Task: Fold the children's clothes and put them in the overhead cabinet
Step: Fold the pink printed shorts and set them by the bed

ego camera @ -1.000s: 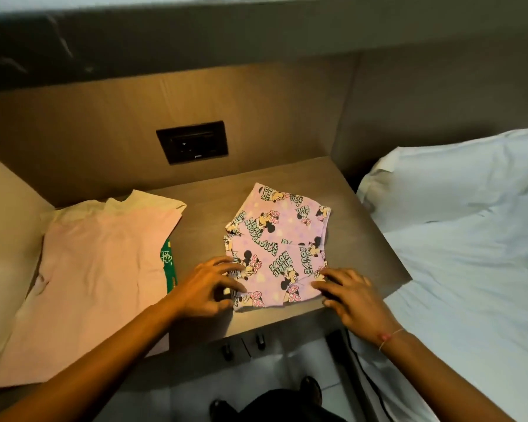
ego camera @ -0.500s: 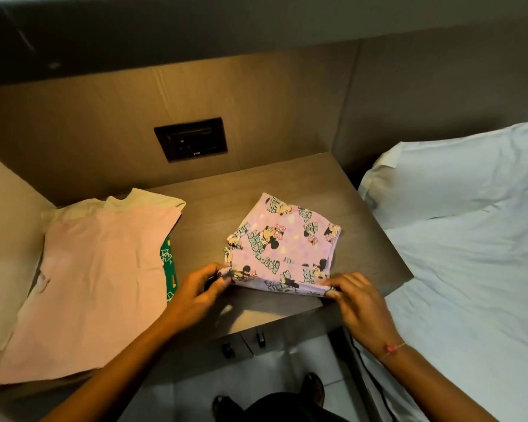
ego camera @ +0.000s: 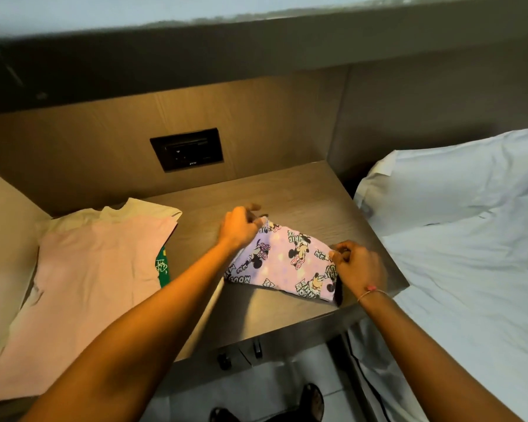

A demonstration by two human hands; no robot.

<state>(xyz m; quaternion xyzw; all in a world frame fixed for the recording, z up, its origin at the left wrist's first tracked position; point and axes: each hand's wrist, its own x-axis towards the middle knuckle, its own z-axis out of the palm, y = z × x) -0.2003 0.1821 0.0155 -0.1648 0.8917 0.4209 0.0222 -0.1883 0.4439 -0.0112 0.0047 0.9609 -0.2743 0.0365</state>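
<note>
Head view: since half a second ago, both hands carried the near edge of the Minnie Mouse shorts [ego camera: 290,263] up toward the bench's [ego camera: 311,196] back. Left hand [ego camera: 240,228] fingers pinch the far-left corner; right hand [ego camera: 358,269] fingers pinch the right edge near the bench's right edge. Pink shirt [ego camera: 86,293] pile fills the left side. Bare bench behind and in front of the shorts.
</note>
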